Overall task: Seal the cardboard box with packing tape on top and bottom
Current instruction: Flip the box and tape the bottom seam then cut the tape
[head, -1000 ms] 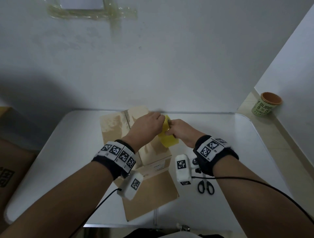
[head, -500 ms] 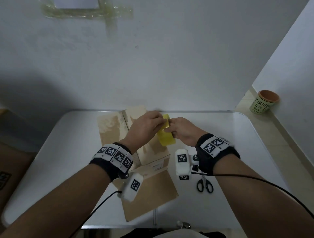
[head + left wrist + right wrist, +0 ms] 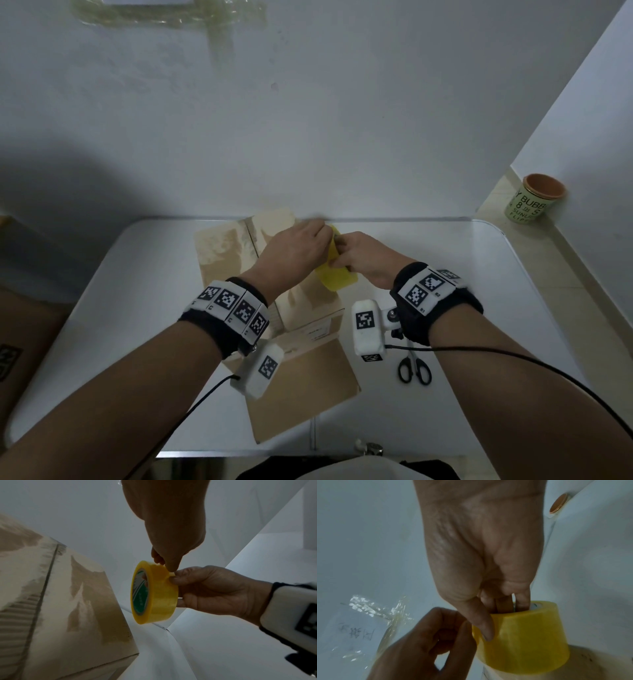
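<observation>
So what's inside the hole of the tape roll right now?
The right hand's fingers reach into the core of the yellow tape roll, with the thumb outside on its rim. The green-printed inner core shows in the left wrist view; the fingertips inside are hidden.

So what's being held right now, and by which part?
The yellow tape roll. The right hand has fingers through its core and thumb on the outer wrap; the left hand pinches at the upper rim.

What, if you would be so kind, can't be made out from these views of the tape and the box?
- Tape roll: whether an end is lifted; left hand and right hand fingertips cover that spot in every view.
- Cardboard box: the top seam, hidden in the head view by both forearms.
- Box label: print too small.
- Scissors: blades behind the right wrist camera.
</observation>
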Available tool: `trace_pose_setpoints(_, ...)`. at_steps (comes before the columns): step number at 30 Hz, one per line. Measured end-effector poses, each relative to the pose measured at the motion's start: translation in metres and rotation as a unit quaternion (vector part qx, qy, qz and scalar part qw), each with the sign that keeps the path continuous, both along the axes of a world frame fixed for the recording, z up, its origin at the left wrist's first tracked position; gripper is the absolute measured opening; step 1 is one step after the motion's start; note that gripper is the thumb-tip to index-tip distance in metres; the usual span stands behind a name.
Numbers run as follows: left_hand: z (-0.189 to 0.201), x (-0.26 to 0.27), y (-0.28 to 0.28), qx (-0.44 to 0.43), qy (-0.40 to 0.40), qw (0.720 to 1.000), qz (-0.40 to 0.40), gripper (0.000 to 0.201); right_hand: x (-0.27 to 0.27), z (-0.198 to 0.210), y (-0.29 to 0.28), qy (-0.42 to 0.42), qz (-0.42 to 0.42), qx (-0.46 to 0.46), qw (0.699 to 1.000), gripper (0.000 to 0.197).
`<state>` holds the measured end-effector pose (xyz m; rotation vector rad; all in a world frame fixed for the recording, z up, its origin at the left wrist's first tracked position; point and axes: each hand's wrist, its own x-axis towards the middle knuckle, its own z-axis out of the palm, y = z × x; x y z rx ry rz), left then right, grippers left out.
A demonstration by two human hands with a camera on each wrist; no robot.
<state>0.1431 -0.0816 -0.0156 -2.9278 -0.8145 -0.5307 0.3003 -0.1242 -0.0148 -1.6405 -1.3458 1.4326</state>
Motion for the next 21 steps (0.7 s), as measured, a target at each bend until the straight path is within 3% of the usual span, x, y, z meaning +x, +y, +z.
trace_pose_setpoints(6, -0.007, -0.01, -0.001, -0.182, -0.049, 0.981, -0.048, 0.007, 0.013, 0.0, -0.01, 0.079, 0.042, -0.039, 0.995, 0.028)
trace_pose_setpoints(9, -0.006, -0.011, 0.005, -0.247, -0.073, 0.966, 0.001, 0.015, 0.013, -0.002, -0.006, 0.04, 0.035, -0.034, 0.998, 0.021)
trace_pose_setpoints(10, -0.003, -0.012, 0.007, -0.284, -0.071, 0.956, 0.026, 0.017, 0.012, -0.003, -0.005, 0.015, 0.037, -0.03, 0.999, 0.029)
trace_pose_setpoints(12, 0.002, -0.013, 0.011, -0.367, -0.082, 0.924, 0.073, 0.013, 0.012, -0.002, -0.003, -0.05, 0.042, -0.026, 0.998, 0.036)
trace_pose_setpoints(15, 0.003, -0.018, 0.015, -0.465, -0.162, 0.863, 0.113, 0.009, 0.01, -0.002, -0.003, -0.136, 0.043, -0.018, 0.99, 0.034)
trace_pose_setpoints(18, -0.003, -0.03, 0.018, -0.499, -0.234, 0.818, 0.166, 0.012, 0.008, 0.002, -0.008, -0.078, 0.056, -0.063, 0.993, 0.063)
trace_pose_setpoints(21, -0.014, -0.045, 0.018, -0.544, -0.276, 0.771, 0.18, 0.008, 0.003, 0.01, -0.015, -0.026, 0.096, -0.076, 0.992, 0.053)
